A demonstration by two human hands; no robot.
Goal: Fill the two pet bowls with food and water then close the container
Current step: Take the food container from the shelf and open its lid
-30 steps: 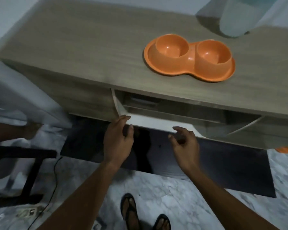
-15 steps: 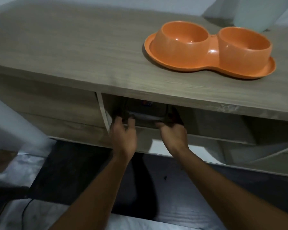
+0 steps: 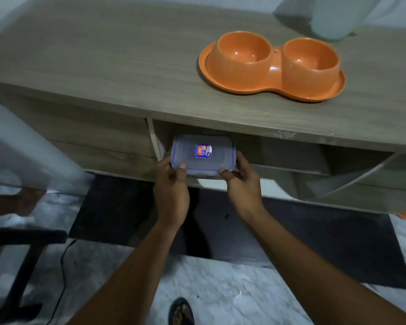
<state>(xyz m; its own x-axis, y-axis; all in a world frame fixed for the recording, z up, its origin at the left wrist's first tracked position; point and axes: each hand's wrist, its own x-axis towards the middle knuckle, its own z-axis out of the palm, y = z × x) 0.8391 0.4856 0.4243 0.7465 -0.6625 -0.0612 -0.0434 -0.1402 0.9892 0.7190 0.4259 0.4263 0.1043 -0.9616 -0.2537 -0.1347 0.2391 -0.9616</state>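
Two hands grip one clear plastic container (image 3: 203,158) in the head view. The left hand (image 3: 171,193) holds its near left corner and the right hand (image 3: 243,186) its near right corner, with thumbs on the blue-edged lid and fingers curled round the sides. The container lies roughly level just beyond the hands, at the mouth of the open shelf (image 3: 279,153) under the table (image 3: 103,66) top. Its lid is on and carries a small blue and red label. Up and to the right of the hands, well apart from them, the orange double pet bowl (image 3: 271,66) stands on the table, both cups showing bare plastic. Beyond it is a pale translucent vessel (image 3: 333,17), cut off by the frame. Below the hands lie a black mat (image 3: 314,242) and a sandalled foot (image 3: 182,311).
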